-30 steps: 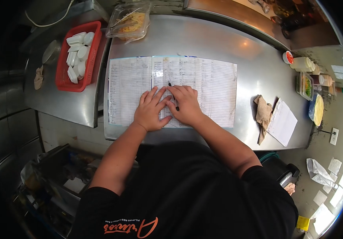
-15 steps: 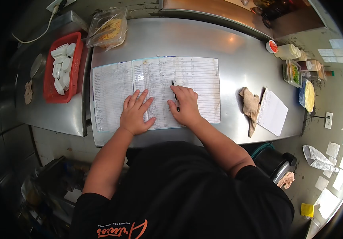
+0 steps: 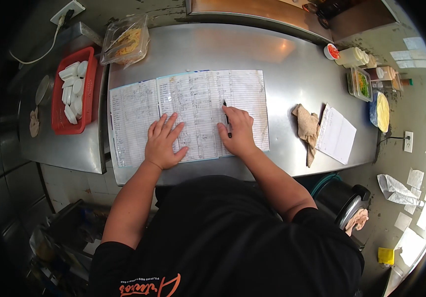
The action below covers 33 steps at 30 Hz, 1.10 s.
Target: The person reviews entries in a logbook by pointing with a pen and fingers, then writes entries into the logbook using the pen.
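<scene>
An open ruled notebook (image 3: pixel 136 106) filled with handwritten columns lies on the steel table (image 3: pixel 203 47) in front of me. My left hand (image 3: pixel 164 143) rests flat on its lower middle, fingers spread and holding nothing. Over the right-hand page, my right hand (image 3: pixel 238 131) is closed around a black pen (image 3: pixel 227 117). The pen's tip points away from me, and its other end shows below by my thumb. Lines of writing under both hands are hidden.
To the left, a red basket (image 3: pixel 94 74) holds white lidded containers. A clear box of food (image 3: pixel 126 42) stands at the back left. Rightward lie a brown cloth (image 3: pixel 307 128) and a white pad (image 3: pixel 337 134); bottles (image 3: pixel 352 57) and tubs line the right wall.
My right hand has shifted slightly to the right across the page with the pen. My left hand stays flat on the notebook. The whole view has tilted a little.
</scene>
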### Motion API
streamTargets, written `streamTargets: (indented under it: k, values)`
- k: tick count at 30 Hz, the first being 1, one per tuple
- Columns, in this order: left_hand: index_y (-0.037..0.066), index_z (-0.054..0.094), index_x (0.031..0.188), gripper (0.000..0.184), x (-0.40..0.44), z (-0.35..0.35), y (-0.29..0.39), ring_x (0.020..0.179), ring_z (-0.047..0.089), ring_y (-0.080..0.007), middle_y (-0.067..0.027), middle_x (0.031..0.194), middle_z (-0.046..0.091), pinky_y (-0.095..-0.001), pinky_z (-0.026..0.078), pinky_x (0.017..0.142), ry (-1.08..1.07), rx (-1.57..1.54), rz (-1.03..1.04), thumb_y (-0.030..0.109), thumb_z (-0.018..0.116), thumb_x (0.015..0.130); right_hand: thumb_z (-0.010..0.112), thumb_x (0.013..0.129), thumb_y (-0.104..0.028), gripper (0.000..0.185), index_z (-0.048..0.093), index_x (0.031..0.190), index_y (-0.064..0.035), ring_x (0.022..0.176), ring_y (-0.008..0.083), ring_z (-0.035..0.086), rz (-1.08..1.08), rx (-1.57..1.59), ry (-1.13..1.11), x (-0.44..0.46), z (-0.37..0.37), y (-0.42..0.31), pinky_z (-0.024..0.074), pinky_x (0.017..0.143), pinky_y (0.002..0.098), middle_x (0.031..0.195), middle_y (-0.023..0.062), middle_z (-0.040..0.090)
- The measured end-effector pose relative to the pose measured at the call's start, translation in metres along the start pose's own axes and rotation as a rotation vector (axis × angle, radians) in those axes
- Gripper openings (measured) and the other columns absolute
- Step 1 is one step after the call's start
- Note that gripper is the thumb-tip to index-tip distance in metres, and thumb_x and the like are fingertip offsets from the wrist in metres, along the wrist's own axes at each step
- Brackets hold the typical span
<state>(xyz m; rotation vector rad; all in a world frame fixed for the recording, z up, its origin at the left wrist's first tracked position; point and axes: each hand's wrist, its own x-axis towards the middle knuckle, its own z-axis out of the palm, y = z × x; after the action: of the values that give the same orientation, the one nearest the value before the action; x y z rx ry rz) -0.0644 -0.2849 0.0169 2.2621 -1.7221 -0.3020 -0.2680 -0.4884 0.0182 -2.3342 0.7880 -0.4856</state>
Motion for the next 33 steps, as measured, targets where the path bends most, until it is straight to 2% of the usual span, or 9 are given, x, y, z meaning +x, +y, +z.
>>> streamTargets:
  k: [2, 10, 13, 16, 18, 22, 25, 28, 33]
  values:
    - [0.012, 0.061, 0.146, 0.074, 0.0, 0.0, 0.0, 0.154, 0.033, -0.04, -0.0146, 0.167, 0.041, -0.0576, 0.022, 0.124, 0.009, -0.03, 0.021, 0.043, 0.076, 0.081, 0.074, 0.09, -0.019, 0.055, 0.059, 0.141, -0.0046, 0.125, 0.0337, 0.052, 0.0, 0.0, 0.002, 0.0, 0.0, 0.0, 0.0351, 0.106, 0.0485, 0.135, 0.0144, 0.062]
    - [0.012, 0.06, 0.147, 0.074, 0.0, 0.0, -0.001, 0.154, 0.034, -0.0406, -0.0149, 0.167, 0.041, -0.0584, 0.022, 0.124, 0.009, -0.028, 0.025, 0.044, 0.075, 0.082, 0.075, 0.089, -0.018, 0.055, 0.059, 0.141, -0.0048, 0.124, 0.0339, 0.052, 0.0, -0.007, 0.03, -0.004, -0.005, 0.004, 0.0355, 0.106, 0.0487, 0.135, 0.0141, 0.062]
    - [0.012, 0.06, 0.147, 0.074, 0.0, 0.0, -0.001, 0.153, 0.034, -0.0407, -0.0153, 0.166, 0.042, -0.0583, 0.022, 0.124, 0.012, -0.025, 0.028, 0.044, 0.075, 0.082, 0.074, 0.089, -0.015, 0.05, 0.061, 0.136, -0.0048, 0.117, 0.0352, 0.057, -0.028, -0.015, 0.078, -0.002, -0.008, 0.01, 0.0412, 0.101, 0.0479, 0.13, 0.0156, 0.064]
    - [0.011, 0.06, 0.147, 0.074, 0.0, 0.0, -0.001, 0.153, 0.034, -0.0408, -0.0155, 0.166, 0.042, -0.0582, 0.022, 0.124, 0.019, -0.029, 0.031, 0.044, 0.075, 0.082, 0.075, 0.092, -0.017, 0.034, 0.067, 0.122, -0.0027, 0.099, 0.0297, 0.064, 0.06, 0.155, 0.16, 0.011, -0.02, 0.019, 0.0492, 0.089, 0.0429, 0.113, 0.0151, 0.07]
    - [0.011, 0.06, 0.147, 0.074, -0.001, 0.0, -0.001, 0.153, 0.034, -0.0407, -0.0155, 0.166, 0.042, -0.0582, 0.022, 0.124, 0.025, -0.037, 0.034, 0.044, 0.075, 0.082, 0.075, 0.097, -0.022, 0.026, 0.07, 0.109, 0.0006, 0.089, 0.0216, 0.068, 0.526, 0.367, 0.125, 0.028, -0.036, 0.016, 0.0532, 0.08, 0.0364, 0.097, 0.0128, 0.073]
    - [0.017, 0.061, 0.147, 0.073, -0.001, 0.002, -0.002, 0.154, 0.033, -0.0368, -0.0117, 0.168, 0.04, -0.0553, 0.021, 0.126, 0.01, -0.008, 0.013, 0.047, 0.075, 0.083, 0.075, 0.099, -0.028, 0.031, 0.071, 0.103, 0.0029, 0.091, 0.0159, 0.069, 0.558, 0.615, 0.162, 0.055, -0.035, 0.046, 0.0542, 0.081, 0.0327, 0.093, 0.0101, 0.075]
    - [0.017, 0.061, 0.147, 0.073, -0.001, 0.002, -0.002, 0.154, 0.033, -0.0368, -0.0115, 0.168, 0.04, -0.0552, 0.021, 0.126, 0.007, -0.009, 0.01, 0.048, 0.075, 0.083, 0.074, 0.099, -0.026, 0.029, 0.072, 0.103, 0.0027, 0.089, 0.0154, 0.068, 0.334, 0.561, 0.104, 0.069, -0.038, 0.048, 0.055, 0.08, 0.0321, 0.094, 0.0087, 0.076]
    - [0.015, 0.061, 0.146, 0.073, 0.0, 0.0, -0.001, 0.154, 0.033, -0.0386, -0.0129, 0.168, 0.04, -0.0566, 0.021, 0.125, 0.007, -0.022, 0.015, 0.046, 0.075, 0.082, 0.076, 0.096, -0.024, 0.025, 0.071, 0.098, 0.0011, 0.084, 0.0144, 0.066, 0.481, 0.571, 0.023, 0.081, -0.036, 0.049, 0.0542, 0.077, 0.031, 0.091, 0.008, 0.074]
    - [0.012, 0.061, 0.146, 0.073, 0.0, 0.0, -0.001, 0.153, 0.034, -0.0407, -0.0146, 0.167, 0.041, -0.0581, 0.023, 0.124, 0.011, -0.04, 0.023, 0.043, 0.075, 0.082, 0.079, 0.091, -0.021, 0.024, 0.066, 0.084, -0.0025, 0.074, 0.013, 0.062, 0.492, 0.504, 0.061, 0.08, -0.028, 0.055, 0.0527, 0.069, 0.0304, 0.081, 0.0065, 0.071]
